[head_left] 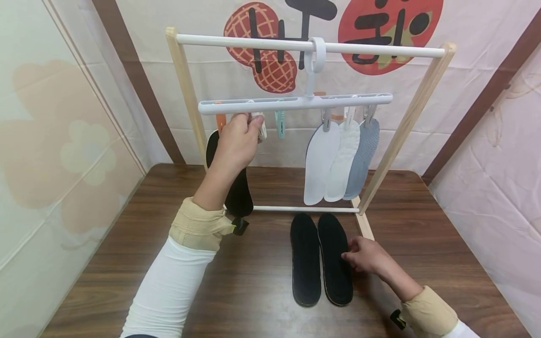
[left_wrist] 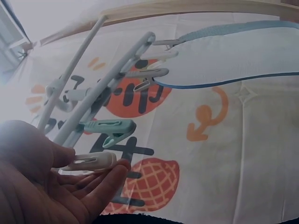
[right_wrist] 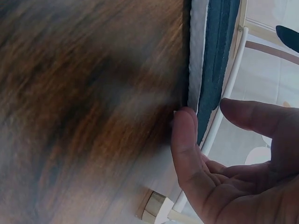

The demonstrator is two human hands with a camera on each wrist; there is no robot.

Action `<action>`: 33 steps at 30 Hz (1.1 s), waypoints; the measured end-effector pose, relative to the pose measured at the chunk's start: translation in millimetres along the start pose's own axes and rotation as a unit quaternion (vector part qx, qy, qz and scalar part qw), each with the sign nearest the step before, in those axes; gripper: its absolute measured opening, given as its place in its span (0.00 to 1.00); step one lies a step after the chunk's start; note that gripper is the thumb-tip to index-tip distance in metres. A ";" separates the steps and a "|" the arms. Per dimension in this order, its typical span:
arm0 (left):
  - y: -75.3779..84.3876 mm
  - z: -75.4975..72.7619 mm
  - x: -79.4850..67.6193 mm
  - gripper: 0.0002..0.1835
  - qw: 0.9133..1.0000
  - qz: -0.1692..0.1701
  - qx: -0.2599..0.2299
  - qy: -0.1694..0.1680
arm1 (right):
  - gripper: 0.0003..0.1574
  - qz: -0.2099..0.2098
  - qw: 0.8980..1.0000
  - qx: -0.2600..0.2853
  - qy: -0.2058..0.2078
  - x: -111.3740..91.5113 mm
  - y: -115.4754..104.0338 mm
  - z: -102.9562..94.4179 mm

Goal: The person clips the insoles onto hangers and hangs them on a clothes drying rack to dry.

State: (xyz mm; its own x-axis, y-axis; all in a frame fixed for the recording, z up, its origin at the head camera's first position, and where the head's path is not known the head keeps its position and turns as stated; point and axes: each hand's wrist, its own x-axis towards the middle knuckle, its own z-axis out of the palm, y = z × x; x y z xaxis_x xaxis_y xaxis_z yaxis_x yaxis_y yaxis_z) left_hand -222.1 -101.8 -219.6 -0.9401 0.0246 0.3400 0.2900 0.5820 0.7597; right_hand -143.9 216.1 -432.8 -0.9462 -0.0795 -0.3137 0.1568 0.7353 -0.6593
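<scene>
My left hand is raised at a hanger bar and pinches a white clothespin between thumb and fingers. An orange clip and a mint-green clip hang on either side. Behind my left forearm a black insole hangs down, partly hidden. Two black insoles lie side by side on the table: a left one and a right one. My right hand has its thumb and index finger at the right insole's outer edge, thumb on the upper side, index finger at the rim.
A rack with wooden legs and a white top rod carries the hanger by its hook. White, cream and grey-blue insoles hang clipped at right. Printed cloth stands behind the wooden table.
</scene>
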 end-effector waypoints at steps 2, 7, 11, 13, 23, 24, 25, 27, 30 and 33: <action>-0.3 -0.6 1.2 0.21 1.000 -0.001 -0.006 0.001 | 0.26 0.004 1.000 0.001 -0.002 1.5 -0.8 0.6; -3.5 -1.1 2.4 0.21 1.000 -0.003 -0.020 0.000 | 0.26 0.011 1.000 0.003 -0.005 7.5 -1.2 2.8; -6.8 -1.0 3.1 0.21 1.000 0.000 -0.029 0.001 | 0.26 0.015 1.000 0.011 -0.007 11.3 -1.1 4.8; -8.3 -0.8 3.5 0.21 0.999 0.001 -0.034 0.001 | 0.25 0.019 1.000 0.016 -0.007 12.6 -1.4 5.9; -14.3 1.1 6.5 0.21 0.998 0.003 -0.055 -0.009 | 0.08 0.031 0.998 0.051 0.001 17.3 -3.1 10.4; -14.7 1.3 6.7 0.21 0.998 0.004 -0.055 -0.008 | 0.08 0.027 0.998 0.053 -0.001 17.0 -3.5 10.5; -14.9 1.4 6.6 0.21 0.998 0.004 -0.054 -0.008 | 0.08 0.026 0.998 0.055 -0.001 17.0 -3.6 10.8; -14.9 1.2 6.2 0.21 0.998 0.005 -0.056 -0.008 | 0.08 0.028 0.998 0.061 0.003 16.4 -3.7 11.4; -14.6 0.6 5.4 0.22 0.998 0.005 -0.055 -0.005 | 0.10 0.028 0.997 0.066 0.010 15.8 -3.5 12.6; -14.4 -0.1 4.3 0.22 0.998 0.005 -0.058 -0.003 | 0.11 0.028 0.996 0.079 0.018 15.4 -2.8 13.6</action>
State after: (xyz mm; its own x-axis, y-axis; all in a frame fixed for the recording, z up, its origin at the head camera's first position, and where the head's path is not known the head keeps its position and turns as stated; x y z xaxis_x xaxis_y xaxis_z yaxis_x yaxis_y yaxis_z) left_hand -230.3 -110.1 -229.0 -0.9384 0.0353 0.3438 0.3171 0.4833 0.8160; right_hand -155.1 203.6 -445.1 -0.9434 -0.0150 -0.3313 0.2505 0.6226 -0.7414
